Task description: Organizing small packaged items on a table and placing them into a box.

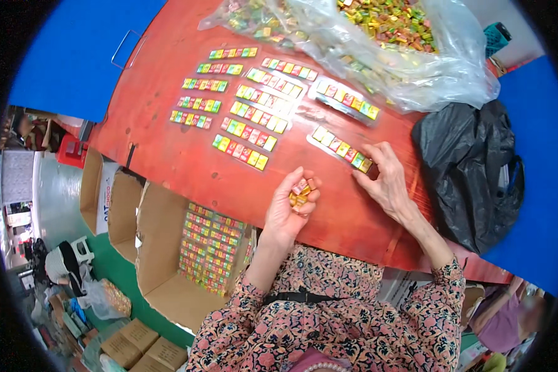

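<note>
My left hand (pixel 285 209) is cupped, palm up, with its fingers curled around several small wrapped candies (pixel 301 193). At the near right end of a row of wrapped candies (pixel 336 146) in a clear plastic strip tray, my right hand (pixel 385 180) has its thumb and forefinger on either side of the last piece. Behind that row is another filled tray (pixel 347 99), on what looks like a small stack of trays. Two columns of similar filled trays (pixel 248 133) lie to the left on the red table (pixel 167 161).
A large clear plastic bag (pixel 409 84) of loose candies (pixel 394 28) covers the table's far side. A black plastic bag (pixel 468 173) sits at the right. Below the left table edge, an open cardboard box (pixel 158 266) holds many filled trays (pixel 211 248).
</note>
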A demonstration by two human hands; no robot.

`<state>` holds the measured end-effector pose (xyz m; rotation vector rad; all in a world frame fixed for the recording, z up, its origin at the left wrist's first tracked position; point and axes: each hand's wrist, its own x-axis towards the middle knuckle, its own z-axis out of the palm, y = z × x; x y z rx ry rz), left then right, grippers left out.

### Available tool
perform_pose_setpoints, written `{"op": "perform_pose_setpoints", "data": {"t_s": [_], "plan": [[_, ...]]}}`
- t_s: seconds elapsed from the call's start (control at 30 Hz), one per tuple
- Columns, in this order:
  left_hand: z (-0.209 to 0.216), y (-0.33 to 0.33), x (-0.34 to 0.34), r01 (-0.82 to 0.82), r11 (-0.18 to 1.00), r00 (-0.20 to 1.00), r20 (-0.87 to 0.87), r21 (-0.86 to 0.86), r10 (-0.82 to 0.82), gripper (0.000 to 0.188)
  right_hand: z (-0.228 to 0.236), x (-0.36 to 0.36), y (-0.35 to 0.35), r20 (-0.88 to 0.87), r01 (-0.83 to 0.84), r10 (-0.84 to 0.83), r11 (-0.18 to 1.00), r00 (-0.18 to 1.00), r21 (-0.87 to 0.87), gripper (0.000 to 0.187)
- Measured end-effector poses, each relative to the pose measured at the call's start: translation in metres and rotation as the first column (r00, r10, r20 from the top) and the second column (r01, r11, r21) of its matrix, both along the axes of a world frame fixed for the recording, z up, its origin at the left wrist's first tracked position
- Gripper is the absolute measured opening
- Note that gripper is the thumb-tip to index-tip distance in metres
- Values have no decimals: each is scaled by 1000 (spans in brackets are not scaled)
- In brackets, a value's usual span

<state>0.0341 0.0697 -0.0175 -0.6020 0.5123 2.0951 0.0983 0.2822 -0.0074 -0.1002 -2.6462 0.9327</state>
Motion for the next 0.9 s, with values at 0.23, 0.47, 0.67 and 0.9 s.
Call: {"op": "perform_pose_setpoints", "data": {"t_s": [0.23,0.47,0.67,0.9], "plan": [[3,8,-2,41,996,994,-98,-80,-49,19,-5,1,5,-26,26,-25,1000,999,15,38],[3,20,-8,39,991,988,-146,-131,-58,18,15,-6,6,-126,31,-40,997,991,-77,34],[7,35,-15,64,990,982,-170,-123,-84,18,28,-38,25,-265,59,-52,998,963,19,35],[8,31,-25,77,997,997,-7,-8,-77,18,19,-69,51,-170,33,-3,985,985,171,38]]}}
